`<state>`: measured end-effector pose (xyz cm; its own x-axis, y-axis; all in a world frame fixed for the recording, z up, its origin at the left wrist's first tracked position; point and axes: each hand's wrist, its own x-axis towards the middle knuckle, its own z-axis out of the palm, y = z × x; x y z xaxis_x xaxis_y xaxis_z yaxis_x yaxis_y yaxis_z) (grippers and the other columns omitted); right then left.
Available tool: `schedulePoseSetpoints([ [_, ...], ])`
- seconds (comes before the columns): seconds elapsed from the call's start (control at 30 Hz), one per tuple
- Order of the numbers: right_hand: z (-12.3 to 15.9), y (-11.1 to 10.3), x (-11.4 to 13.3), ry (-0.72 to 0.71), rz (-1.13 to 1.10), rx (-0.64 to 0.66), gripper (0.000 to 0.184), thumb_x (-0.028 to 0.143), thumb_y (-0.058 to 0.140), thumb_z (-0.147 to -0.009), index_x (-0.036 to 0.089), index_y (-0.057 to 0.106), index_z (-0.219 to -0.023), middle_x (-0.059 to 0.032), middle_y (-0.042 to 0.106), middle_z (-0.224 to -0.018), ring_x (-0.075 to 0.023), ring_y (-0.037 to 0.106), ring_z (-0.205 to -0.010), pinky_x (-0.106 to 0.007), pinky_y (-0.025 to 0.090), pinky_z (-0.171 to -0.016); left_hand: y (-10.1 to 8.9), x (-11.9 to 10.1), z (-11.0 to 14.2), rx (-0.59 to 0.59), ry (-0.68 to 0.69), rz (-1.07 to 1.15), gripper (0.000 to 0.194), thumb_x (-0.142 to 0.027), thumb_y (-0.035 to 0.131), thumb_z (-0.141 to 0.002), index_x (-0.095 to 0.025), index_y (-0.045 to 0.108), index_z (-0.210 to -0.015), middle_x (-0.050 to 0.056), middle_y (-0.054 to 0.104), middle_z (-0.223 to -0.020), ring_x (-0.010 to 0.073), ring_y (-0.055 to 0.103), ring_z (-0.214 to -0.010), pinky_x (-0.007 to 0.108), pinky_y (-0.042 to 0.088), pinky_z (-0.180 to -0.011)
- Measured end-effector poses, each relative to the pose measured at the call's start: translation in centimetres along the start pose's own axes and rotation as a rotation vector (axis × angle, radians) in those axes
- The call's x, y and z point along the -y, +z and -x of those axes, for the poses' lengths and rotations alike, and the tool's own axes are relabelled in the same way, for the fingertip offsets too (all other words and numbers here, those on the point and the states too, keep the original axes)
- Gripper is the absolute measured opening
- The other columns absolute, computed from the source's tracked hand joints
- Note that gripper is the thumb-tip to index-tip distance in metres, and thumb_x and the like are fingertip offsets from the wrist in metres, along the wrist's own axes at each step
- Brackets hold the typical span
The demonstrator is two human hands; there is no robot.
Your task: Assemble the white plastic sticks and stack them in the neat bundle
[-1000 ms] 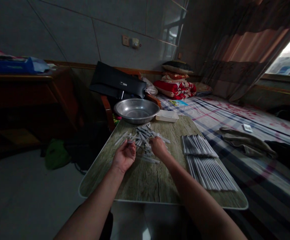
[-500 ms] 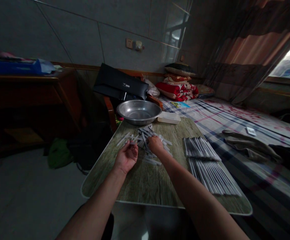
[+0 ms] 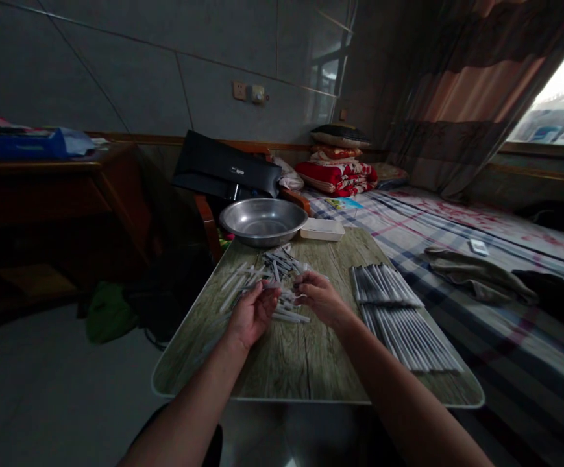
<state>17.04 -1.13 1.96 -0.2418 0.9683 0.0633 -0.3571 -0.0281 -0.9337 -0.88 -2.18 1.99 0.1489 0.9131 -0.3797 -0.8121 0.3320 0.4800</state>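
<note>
Left hand (image 3: 255, 314) maybe pinching a tube (image 3: 267, 285), hard to see; right hand (image 3: 320, 299) grip loosely curled by the pile (image 3: 279, 266), neat rows (image 3: 398, 318) kept apart on the surface's (image 3: 282, 370) right.

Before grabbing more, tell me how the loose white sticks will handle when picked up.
The loose white sticks look light and fairly stiff, lying straight in the heap. Thin and seemingly round, they will probably roll or scatter if pushed across the tabletop.

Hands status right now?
Left hand: closed, appears to pinch a thin white tube.
Right hand: half-closed; cannot tell if it holds anything.
</note>
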Motion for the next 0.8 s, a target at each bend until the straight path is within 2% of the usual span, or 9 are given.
schedulePoseSetpoints([
  [0.07,1.6,0.0,0.4,0.023,-0.112,0.017,0.024,0.029,0.076,-0.069,0.019,0.058,-0.081,-0.0017,0.066,-0.078,-0.0146,0.064,-0.072,-0.029,0.056,-0.066,0.1,0.5,0.1,0.018,-0.003,-0.022,0.021,-0.012,0.043,-0.096,-0.011,0.062,-0.086,0.009,0.073,-0.073,0.0168,0.072,-0.062,0.021,0.058,-0.052],
  [0.17,3.0,-0.1,0.6,0.032,-0.173,-0.023,0.029,0.029,0.08,-0.067,0.018,0.057,-0.08,-0.0051,0.07,-0.085,-0.0159,0.067,-0.076,-0.03,0.057,-0.07,0.2,1.1,0.1,0.049,-0.017,-0.043,0.019,-0.011,0.044,-0.095,-0.011,0.061,-0.088,0.009,0.074,-0.075,0.0167,0.073,-0.063,0.021,0.058,-0.052],
  [0.27,3.7,-0.3,0.3,0.011,-0.177,-0.075,0.028,0.029,0.08,-0.067,0.019,0.058,-0.08,-0.0037,0.07,-0.081,-0.0144,0.066,-0.07,-0.026,0.055,-0.062,0.3,1.5,0.0,0.058,-0.024,-0.066,0.016,-0.012,0.046,-0.095,-0.011,0.061,-0.088,0.009,0.074,-0.076,0.017,0.073,-0.065,0.02,0.058,-0.052],
  [0.43,4.0,-0.1,-0.2,-0.017,0.0,-0.132,0.024,0.034,0.073,-0.073,0.019,0.061,-0.086,0.0025,0.06,-0.065,-0.0089,0.055,-0.053,-0.019,0.047,-0.044,0.5,2.3,-0.1,0.074,-0.037,-0.097,0.013,-0.012,0.048,-0.094,-0.011,0.061,-0.091,0.01,0.074,-0.078,0.0182,0.073,-0.067,0.021,0.059,-0.053],
  [0.5,4.0,0.0,-0.2,-0.052,0.067,-0.16,0.025,0.035,0.072,-0.073,0.019,0.059,-0.088,0.0044,0.058,-0.062,-0.0085,0.053,-0.051,-0.019,0.047,-0.044,0.5,2.6,0.0,0.102,-0.039,-0.11,0.012,-0.012,0.05,-0.093,-0.011,0.061,-0.09,0.01,0.075,-0.08,0.0187,0.074,-0.068,0.022,0.059,-0.054],
  [0.63,3.9,0.0,-0.2,-0.102,0.153,-0.187,0.024,0.035,0.07,-0.074,0.02,0.052,-0.078,0.0055,0.057,-0.058,-0.0087,0.053,-0.048,-0.021,0.049,-0.045,0.6,3.3,0.1,0.141,-0.036,-0.14,0.01,-0.013,0.051,-0.093,-0.012,0.061,-0.091,0.009,0.075,-0.082,0.0182,0.074,-0.071,0.022,0.059,-0.057],
  [0.8,3.6,-0.1,-0.2,-0.125,0.221,-0.189,0.021,0.032,0.069,-0.071,0.02,0.053,-0.076,0.0049,0.056,-0.063,-0.0088,0.053,-0.051,-0.021,0.05,-0.045,0.5,3.9,0.1,0.161,-0.021,-0.178,0.008,-0.013,0.053,-0.092,-0.012,0.061,-0.09,0.008,0.075,-0.08,0.0178,0.074,-0.072,0.022,0.059,-0.059],
])
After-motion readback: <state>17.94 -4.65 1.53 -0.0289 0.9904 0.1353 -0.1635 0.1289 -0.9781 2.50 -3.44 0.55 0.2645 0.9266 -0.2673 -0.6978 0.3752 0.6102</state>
